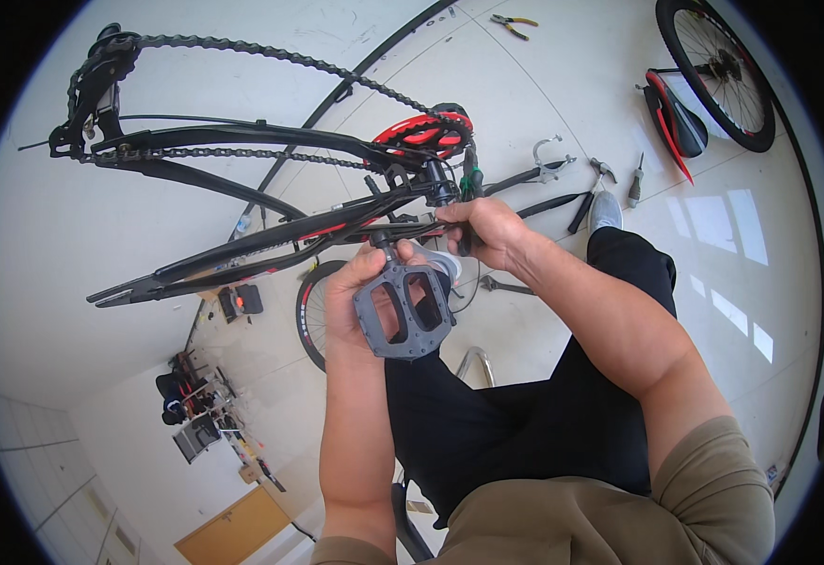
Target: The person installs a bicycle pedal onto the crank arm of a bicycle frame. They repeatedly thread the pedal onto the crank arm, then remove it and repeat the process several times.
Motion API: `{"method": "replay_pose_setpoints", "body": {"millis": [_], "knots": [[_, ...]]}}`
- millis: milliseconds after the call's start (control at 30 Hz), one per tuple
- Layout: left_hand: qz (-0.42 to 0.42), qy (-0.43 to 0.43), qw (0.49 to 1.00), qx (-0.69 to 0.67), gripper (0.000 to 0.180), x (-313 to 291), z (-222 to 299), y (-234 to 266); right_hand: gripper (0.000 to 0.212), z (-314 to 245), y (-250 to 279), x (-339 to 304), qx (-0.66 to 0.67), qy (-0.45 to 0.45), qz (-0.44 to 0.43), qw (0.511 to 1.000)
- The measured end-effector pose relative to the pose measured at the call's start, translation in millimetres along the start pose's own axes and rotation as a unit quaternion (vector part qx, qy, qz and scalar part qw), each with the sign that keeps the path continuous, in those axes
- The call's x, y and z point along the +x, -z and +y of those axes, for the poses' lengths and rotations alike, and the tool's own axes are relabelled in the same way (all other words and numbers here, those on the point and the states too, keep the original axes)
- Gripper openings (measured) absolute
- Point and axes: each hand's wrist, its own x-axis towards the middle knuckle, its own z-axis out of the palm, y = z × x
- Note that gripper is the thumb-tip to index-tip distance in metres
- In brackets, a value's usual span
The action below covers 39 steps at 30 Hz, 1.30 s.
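Observation:
A black bike frame (242, 247) with red accents stretches across the left side, its chain (271, 52) running to a red chainring (421, 132). My left hand (344, 287) is closed around the spindle end of a grey platform pedal (404, 311), close below the frame. The pedal's broad cage faces up. My right hand (490, 231) is closed on a dark tool with a green part (471, 181), beside the bottom bracket (439, 181). Its thumb points at the frame tubes and cables. The tool's full shape is partly hidden by the fingers.
On the pale tiled floor lie yellow-handled pliers (514, 25), a hammer (602, 169), a screwdriver (636, 181) and a saddle (676, 121). A wheel (718, 71) is at the far right, and another (312, 315) lies below the frame. Tools and parts (195, 414) sit at lower left.

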Motion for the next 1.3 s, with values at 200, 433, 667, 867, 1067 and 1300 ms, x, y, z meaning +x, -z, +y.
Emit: {"method": "replay_pose_setpoints", "body": {"millis": [200, 433, 667, 867, 1067, 1300], "knots": [[0.043, -0.028, 0.995, 0.089, 0.029, -10.3, 9.3, 1.1, 0.012, 0.6, 1.5, 1.8, -0.001, 0.008, 0.002, 1.0], [0.047, -0.032, 0.995, 0.084, 0.038, -8.4, -11.2, -28.0, 0.012, 2.7, 4.8, 6.5, 0.0, 0.013, -0.007, 1.0], [0.012, -0.031, 0.999, -0.001, 0.029, -2.2, -11.0, -0.2, 0.011, 2.3, 2.9, 4.7, -0.004, 0.013, -0.002, 1.0], [0.076, -0.029, 0.992, 0.099, 0.028, -3.5, 0.0, -9.4, 0.012, 1.1, 3.5, 4.5, -0.004, 0.014, -0.003, 1.0], [0.014, 0.005, 0.997, 0.079, 0.035, -5.9, -3.4, -17.7, 0.012, 4.2, 4.5, 7.8, 0.005, 0.016, -0.008, 1.0], [-0.038, -0.017, 0.997, 0.065, 0.032, 0.3, -8.7, 14.6, 0.011, 1.9, 2.0, 3.9, 0.004, 0.014, -0.001, 1.0]]}}
